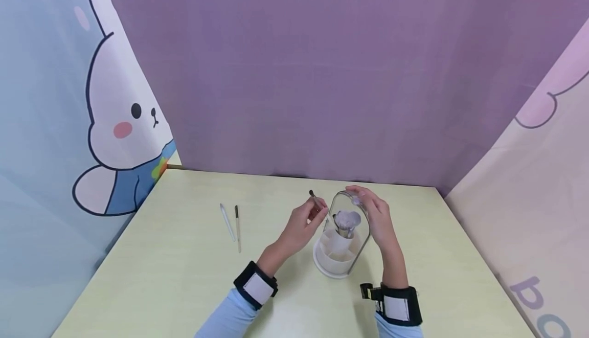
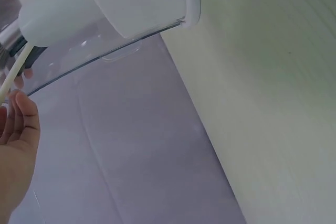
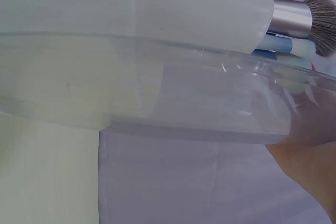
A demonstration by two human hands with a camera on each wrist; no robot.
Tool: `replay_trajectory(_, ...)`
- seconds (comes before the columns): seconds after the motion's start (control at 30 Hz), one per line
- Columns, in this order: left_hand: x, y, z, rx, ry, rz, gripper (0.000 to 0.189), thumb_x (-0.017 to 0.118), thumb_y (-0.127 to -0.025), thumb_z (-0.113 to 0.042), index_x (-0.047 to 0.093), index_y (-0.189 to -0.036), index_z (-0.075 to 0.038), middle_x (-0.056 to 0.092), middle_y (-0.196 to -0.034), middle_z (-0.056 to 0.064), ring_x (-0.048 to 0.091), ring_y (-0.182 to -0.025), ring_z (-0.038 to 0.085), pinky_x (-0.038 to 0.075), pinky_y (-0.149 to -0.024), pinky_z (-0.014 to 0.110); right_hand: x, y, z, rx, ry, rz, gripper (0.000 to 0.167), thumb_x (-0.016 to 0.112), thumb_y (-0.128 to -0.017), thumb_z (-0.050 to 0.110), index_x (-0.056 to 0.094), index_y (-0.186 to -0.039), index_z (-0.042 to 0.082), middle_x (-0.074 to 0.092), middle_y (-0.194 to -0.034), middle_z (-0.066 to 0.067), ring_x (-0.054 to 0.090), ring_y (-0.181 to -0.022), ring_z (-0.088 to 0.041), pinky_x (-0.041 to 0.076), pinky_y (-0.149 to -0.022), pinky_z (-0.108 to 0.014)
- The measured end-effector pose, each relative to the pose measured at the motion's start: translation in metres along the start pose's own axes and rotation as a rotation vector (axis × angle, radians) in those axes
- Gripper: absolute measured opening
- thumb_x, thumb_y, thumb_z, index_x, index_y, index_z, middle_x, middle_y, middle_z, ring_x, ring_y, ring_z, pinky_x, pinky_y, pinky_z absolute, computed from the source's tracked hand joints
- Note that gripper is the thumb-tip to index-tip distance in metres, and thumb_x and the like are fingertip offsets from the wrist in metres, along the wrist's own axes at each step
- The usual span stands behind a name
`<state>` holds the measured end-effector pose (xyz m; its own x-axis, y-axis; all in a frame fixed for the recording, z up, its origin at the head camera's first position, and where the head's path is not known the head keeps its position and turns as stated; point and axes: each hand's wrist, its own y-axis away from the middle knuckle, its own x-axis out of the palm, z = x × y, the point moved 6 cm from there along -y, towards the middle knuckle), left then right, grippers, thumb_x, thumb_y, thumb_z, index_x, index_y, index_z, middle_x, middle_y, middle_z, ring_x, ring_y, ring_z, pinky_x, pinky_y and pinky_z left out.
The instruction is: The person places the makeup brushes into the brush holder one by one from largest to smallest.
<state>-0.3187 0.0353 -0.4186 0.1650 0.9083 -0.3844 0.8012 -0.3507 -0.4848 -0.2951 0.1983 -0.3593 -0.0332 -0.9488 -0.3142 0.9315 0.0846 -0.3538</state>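
My left hand (image 1: 301, 224) pinches a thin makeup brush (image 1: 317, 200) with a dark tip pointing up. In the left wrist view its pale handle (image 2: 17, 71) slants to the mouth of a white inner cup (image 2: 55, 17). That cup stands in the middle of a round white brush holder (image 1: 333, 267) with compartments. Several fluffy makeup brushes (image 1: 347, 220) stand in the cup; a silver ferrule and grey bristles (image 3: 324, 24) show in the right wrist view. My right hand (image 1: 378, 216) grips the top of the holder's clear arched cover (image 1: 366, 237) from the right.
Left of the holder, a white pen-like stick (image 1: 227, 221) and a thin dark-tipped brush (image 1: 238, 228) lie side by side on the pale table (image 1: 152, 276). A purple cloth (image 1: 322, 72) hangs behind the table's far edge, with printed cloths at both sides.
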Motion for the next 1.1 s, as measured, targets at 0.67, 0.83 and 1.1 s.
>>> replay_trajectory(0.67, 0.039, 0.009, 0.011, -0.134, -0.236, 0.385, 0.026, 0.031, -0.1, -0.034, 0.045, -0.11, -0.014, 0.048, -0.1, -0.006, 0.051, -0.092, 0.004, 0.046, -0.076, 0.018, -0.001, 0.0, 0.0, 0.001, 0.0, 0.0, 0.038, 0.033, -0.101, 0.023, 0.056, -0.121, 0.001, 0.056, -0.126, -0.014, 0.047, -0.121, -0.029, 0.031, -0.103, -0.049)
replay_trajectory(0.83, 0.041, 0.01, 0.009, -0.146, -0.24, 0.39, 0.024, 0.03, -0.1, -0.033, 0.042, -0.108, -0.015, 0.048, -0.1, -0.005, 0.051, -0.095, 0.004, 0.045, -0.076, 0.02, -0.001, 0.0, 0.0, 0.012, 0.009, -0.001, 0.038, 0.033, -0.101, 0.024, 0.056, -0.121, 0.001, 0.056, -0.125, -0.014, 0.049, -0.119, -0.022, 0.032, -0.103, -0.048)
replay_trajectory(1.1, 0.034, 0.009, 0.007, -0.192, -0.206, 0.333, 0.02, 0.036, -0.098, -0.033, 0.041, -0.106, -0.015, 0.046, -0.078, -0.002, 0.046, -0.068, 0.007, 0.039, -0.054, 0.021, 0.0, 0.0, 0.0, 0.015, -0.004, -0.001, 0.037, 0.033, -0.1, 0.023, 0.056, -0.12, 0.001, 0.057, -0.124, -0.014, 0.051, -0.115, -0.011, 0.032, -0.103, -0.046)
